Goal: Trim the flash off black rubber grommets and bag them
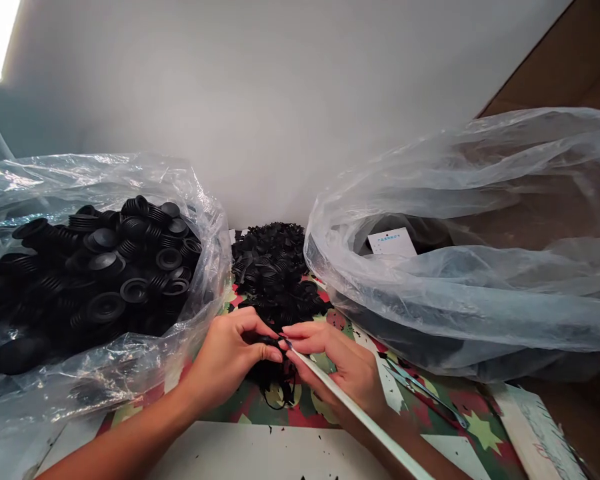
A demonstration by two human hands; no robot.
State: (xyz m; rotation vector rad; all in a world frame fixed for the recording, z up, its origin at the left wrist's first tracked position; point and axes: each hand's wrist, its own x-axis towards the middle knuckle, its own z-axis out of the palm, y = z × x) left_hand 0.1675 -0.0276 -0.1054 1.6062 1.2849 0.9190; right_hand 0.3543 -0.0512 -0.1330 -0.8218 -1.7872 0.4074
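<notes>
My left hand (pixel 235 357) is closed, with thumb and forefinger pinching a small black rubber bellows (pixel 264 341). From the other side, my right hand (pixel 337 367) meets it, its fingertips pressed together at the part's edge. Much of the part is hidden by the fingers. A long white strip (pixel 350 403) runs from the fingertips across my right hand to the bottom edge; whether it is held I cannot tell. Just beyond both hands lies a heap of black rubber scraps (pixel 273 257), with thin black trimmings beneath the fingers.
On the left, a clear plastic bag (pixel 213 227) holds many ribbed black bellows (pixel 105 263). Another clear bag (pixel 430 300) gapes on the right, with a white printed card (pixel 393 243) in it. Scissors (pixel 430 393) lie on the patterned cloth (pixel 485 433). A lamp (pixel 0 40) shines at upper left.
</notes>
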